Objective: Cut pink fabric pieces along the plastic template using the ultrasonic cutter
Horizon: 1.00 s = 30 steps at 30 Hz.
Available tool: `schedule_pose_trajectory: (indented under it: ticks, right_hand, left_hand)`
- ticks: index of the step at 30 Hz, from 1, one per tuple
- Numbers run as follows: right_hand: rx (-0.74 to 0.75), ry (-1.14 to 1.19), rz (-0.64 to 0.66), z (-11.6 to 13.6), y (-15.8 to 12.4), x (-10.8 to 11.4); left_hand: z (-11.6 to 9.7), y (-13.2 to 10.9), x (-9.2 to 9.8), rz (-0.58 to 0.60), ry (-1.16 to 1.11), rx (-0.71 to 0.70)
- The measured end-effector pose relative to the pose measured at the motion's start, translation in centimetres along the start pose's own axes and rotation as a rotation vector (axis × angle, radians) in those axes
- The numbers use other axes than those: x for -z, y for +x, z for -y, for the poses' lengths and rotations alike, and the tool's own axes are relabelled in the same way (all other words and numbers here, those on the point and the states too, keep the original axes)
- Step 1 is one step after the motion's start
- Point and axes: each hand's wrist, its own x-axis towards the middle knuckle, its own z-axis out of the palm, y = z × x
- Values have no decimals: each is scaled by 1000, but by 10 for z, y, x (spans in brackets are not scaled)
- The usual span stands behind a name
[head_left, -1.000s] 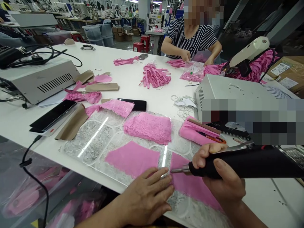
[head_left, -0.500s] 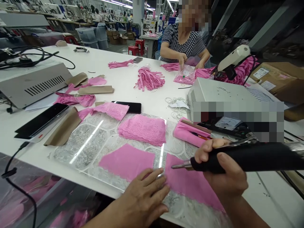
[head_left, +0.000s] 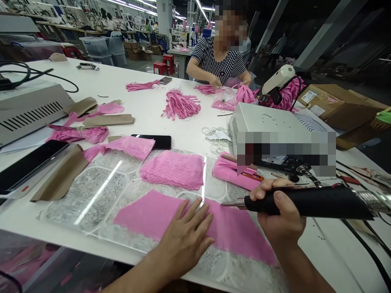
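Note:
My left hand point(head_left: 189, 238) lies flat with spread fingers on two pink fabric pieces, pressing them against the clear, patterned sheet point(head_left: 100, 191) on the table. The left fabric piece point(head_left: 142, 213) and the right fabric piece point(head_left: 244, 232) meet under my fingers; whether they overlap there is hidden. Held level in my closed right hand point(head_left: 282, 213) is a black corded welding gun point(head_left: 324, 201) with a narrow metal tip. Its tip is over the right piece's upper edge, right of my left fingers. Behind them sits a stack of pink lace-edged pieces point(head_left: 172, 170).
A grey box with a meter point(head_left: 269, 118) stands behind my right hand, cables at right. A pink roll with orange-handled scissors point(head_left: 235, 171), a phone point(head_left: 161, 142), brown strips point(head_left: 61, 173) and pink straps point(head_left: 180, 103) lie about. Across the table, a person point(head_left: 218, 61) handles pink straps.
The gap between the two fabric pieces has closed at my left fingers. The gun's tip is now at the right piece's upper edge. My view has shifted right.

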Motion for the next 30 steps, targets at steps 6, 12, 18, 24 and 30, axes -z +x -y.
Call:
schedule_pose_trajectory:
  ticks: [6, 12, 18, 24, 30]
  right_hand:
    - [32, -32, 40, -3, 0, 1]
    - [25, -33, 54, -4, 1, 2]
    - [24, -23, 76, -4, 1, 0]
    - [41, 8, -44, 10, 7, 11]
    - [23, -38, -85, 15, 6, 22]
  left_hand:
    - [0, -1, 2, 20, -3, 3]
    - [0, -1, 1, 20, -13, 7]
    - [1, -1, -1, -8, -12, 13]
    - [0, -1, -1, -14, -10, 6]
    - [1, -3, -1, 7, -14, 4]
